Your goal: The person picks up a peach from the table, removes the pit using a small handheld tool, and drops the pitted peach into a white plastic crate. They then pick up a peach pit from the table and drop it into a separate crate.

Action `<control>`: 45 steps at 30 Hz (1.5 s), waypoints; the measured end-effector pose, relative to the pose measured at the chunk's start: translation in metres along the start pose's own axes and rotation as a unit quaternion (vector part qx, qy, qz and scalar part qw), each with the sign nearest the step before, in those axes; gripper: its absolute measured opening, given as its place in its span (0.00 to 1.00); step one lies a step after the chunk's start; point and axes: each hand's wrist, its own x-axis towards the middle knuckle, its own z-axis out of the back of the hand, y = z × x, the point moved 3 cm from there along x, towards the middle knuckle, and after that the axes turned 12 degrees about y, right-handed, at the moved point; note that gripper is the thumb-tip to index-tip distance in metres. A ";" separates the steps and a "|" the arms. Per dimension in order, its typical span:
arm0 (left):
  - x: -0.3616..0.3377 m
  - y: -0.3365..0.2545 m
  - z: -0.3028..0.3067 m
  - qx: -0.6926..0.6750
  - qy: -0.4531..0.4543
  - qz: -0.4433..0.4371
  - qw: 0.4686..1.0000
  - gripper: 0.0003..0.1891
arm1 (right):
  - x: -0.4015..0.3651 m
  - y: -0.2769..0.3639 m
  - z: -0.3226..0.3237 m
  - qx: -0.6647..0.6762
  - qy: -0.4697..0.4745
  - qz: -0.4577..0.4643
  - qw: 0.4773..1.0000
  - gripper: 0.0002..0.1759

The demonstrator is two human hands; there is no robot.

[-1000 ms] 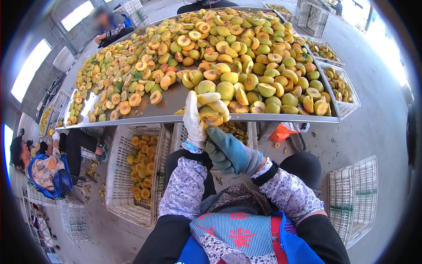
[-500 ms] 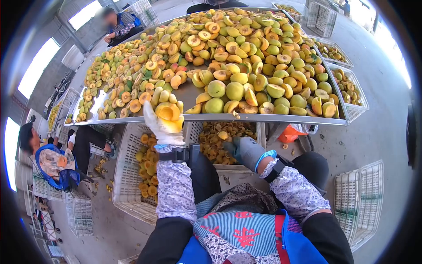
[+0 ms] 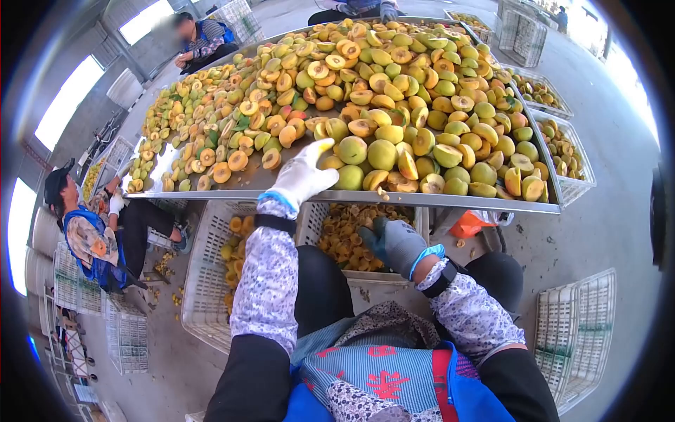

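Observation:
My left hand (image 3: 306,173), in a white glove, reaches over the near edge of the metal table (image 3: 246,193). Its thumb and fingers are apart beside the pile of yellow-green peaches (image 3: 380,133), many of them cut in half. The fingertips are close to a peach half, and nothing shows in the palm. My right hand (image 3: 398,243), in a grey-blue glove, hangs above a white crate (image 3: 373,273) of brownish peach scraps (image 3: 344,235). Its fingers are curled, and whatever they hold is hidden from view.
Left of the scraps, another white crate (image 3: 204,295) holds peach halves. An upright crate (image 3: 573,330) stands at right, with filled crates (image 3: 562,151) beside the table. A person (image 3: 98,232) sits at left; others (image 3: 200,42) are behind the table. An orange bag (image 3: 470,225) lies below.
My left hand has let go of a peach half and moved up and right to the pile. A yellow piece near my right fingertips is gone from there. The view has shifted slightly.

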 end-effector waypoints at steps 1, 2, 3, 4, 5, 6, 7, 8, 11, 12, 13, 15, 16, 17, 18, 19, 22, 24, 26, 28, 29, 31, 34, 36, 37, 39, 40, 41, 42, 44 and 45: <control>0.022 0.015 -0.016 -0.032 0.066 0.028 0.997 0.36 | -0.001 0.001 0.001 0.000 0.008 0.010 1.000 0.22; 0.034 0.021 -0.023 -0.024 0.043 0.022 0.999 0.31 | -0.002 0.003 0.001 0.001 0.017 0.020 1.000 0.22; 0.037 0.019 -0.023 -0.054 0.037 0.005 0.998 0.30 | -0.004 0.006 0.003 0.043 0.023 0.041 0.998 0.22; 0.038 0.018 -0.020 -0.084 0.031 -0.011 0.996 0.28 | -0.005 0.012 0.006 0.084 0.029 0.063 0.994 0.22; 0.038 0.018 -0.017 -0.114 0.023 -0.026 0.993 0.27 | -0.005 0.016 0.007 0.125 0.036 0.087 0.988 0.22; 0.037 0.019 -0.011 -0.165 0.004 -0.016 0.986 0.23 | -0.002 0.019 0.010 0.156 -0.004 0.105 0.982 0.22; 0.037 0.024 -0.007 -0.272 -0.047 -0.038 0.960 0.21 | 0.001 0.021 0.013 0.185 -0.043 0.125 0.974 0.22; 0.034 0.027 -0.005 -0.377 -0.069 -0.040 0.923 0.21 | 0.004 0.023 0.016 0.216 -0.084 0.145 0.962 0.22; -0.005 -0.025 0.006 -0.551 -0.087 -0.064 0.828 0.21 | 0.019 0.029 0.027 0.241 -0.127 0.166 0.948 0.20; -0.015 -0.039 0.002 -0.577 -0.074 -0.088 0.808 0.21 | 0.015 0.038 0.033 0.245 -0.159 0.219 0.931 0.20; -0.021 -0.047 -0.004 -0.604 -0.061 -0.111 0.787 0.21 | 0.018 0.040 0.034 0.241 -0.160 0.209 0.934 0.20; -0.027 -0.055 -0.021 -0.600 -0.056 -0.177 0.778 0.21 | 0.021 0.040 0.035 0.233 -0.165 0.185 0.940 0.20; -0.025 -0.057 -0.028 -0.628 -0.044 -0.203 0.750 0.20 | 0.023 0.039 0.034 0.252 -0.177 0.197 0.931 0.20; -0.022 -0.055 -0.036 -0.655 -0.032 -0.228 0.719 0.20 | 0.024 0.036 0.033 0.261 -0.181 0.197 0.928 0.20; -0.020 -0.051 -0.045 -0.611 -0.074 -0.233 0.753 0.20 | 0.024 0.034 0.032 0.268 -0.185 0.197 0.925 0.20; -0.019 -0.046 -0.053 -0.565 -0.117 -0.238 0.782 0.20 | 0.025 0.032 0.031 0.275 -0.187 0.198 0.922 0.20; -0.019 -0.055 -0.058 -0.625 -0.118 -0.216 0.740 0.22 | 0.030 0.028 0.019 0.283 -0.160 0.191 0.926 0.20; -0.019 -0.063 -0.059 -0.721 -0.078 -0.185 0.663 0.25 | 0.027 0.028 0.021 0.265 -0.159 0.184 0.933 0.22; -0.024 -0.070 -0.056 -0.766 -0.050 -0.164 0.620 0.25 | 0.027 0.027 0.018 0.245 -0.156 0.179 0.940 0.22; -0.025 -0.066 -0.056 -0.761 -0.050 -0.145 0.630 0.25 | 0.030 0.025 0.010 0.223 -0.150 0.179 0.946 0.21; -0.023 -0.058 -0.057 -0.735 -0.062 -0.135 0.661 0.25 | 0.030 0.025 0.009 0.208 -0.134 0.175 0.953 0.22; -0.025 -0.053 -0.057 -0.696 -0.076 -0.111 0.705 0.25 | 0.028 0.028 0.008 0.178 -0.102 0.167 0.965 0.22; -0.032 -0.056 -0.049 -0.658 -0.085 -0.068 0.745 0.24 | 0.035 0.019 -0.006 0.169 -0.082 0.143 0.972 0.24; -0.032 -0.058 -0.049 -0.649 -0.107 -0.066 0.750 0.24 | 0.036 0.020 -0.014 0.234 -0.093 0.173 0.952 0.25; -0.033 -0.058 -0.049 -0.644 -0.118 -0.065 0.753 0.23 | 0.036 0.022 -0.017 0.266 -0.098 0.187 0.941 0.25; -0.034 -0.060 -0.048 -0.636 -0.121 -0.086 0.757 0.26 | 0.037 0.027 -0.021 0.350 -0.040 0.173 0.920 0.28; -0.034 -0.059 -0.048 -0.629 -0.130 -0.101 0.759 0.26 | 0.035 0.032 -0.020 0.391 -0.011 0.166 0.905 0.29; -0.034 -0.059 -0.048 -0.622 -0.140 -0.115 0.761 0.26 | 0.031 0.035 -0.017 0.399 0.021 0.125 0.908 0.29; -0.034 -0.058 -0.050 -0.609 -0.142 -0.123 0.771 0.26 | 0.024 0.043 -0.009 0.407 0.052 0.084 0.908 0.30; -0.033 -0.056 -0.054 -0.579 -0.147 -0.139 0.790 0.25 | 0.011 0.054 0.004 0.459 0.129 0.028 0.879 0.31; -0.032 -0.057 -0.055 -0.623 -0.128 -0.133 0.760 0.25 | 0.004 0.058 0.010 0.502 0.173 0.012 0.847 0.32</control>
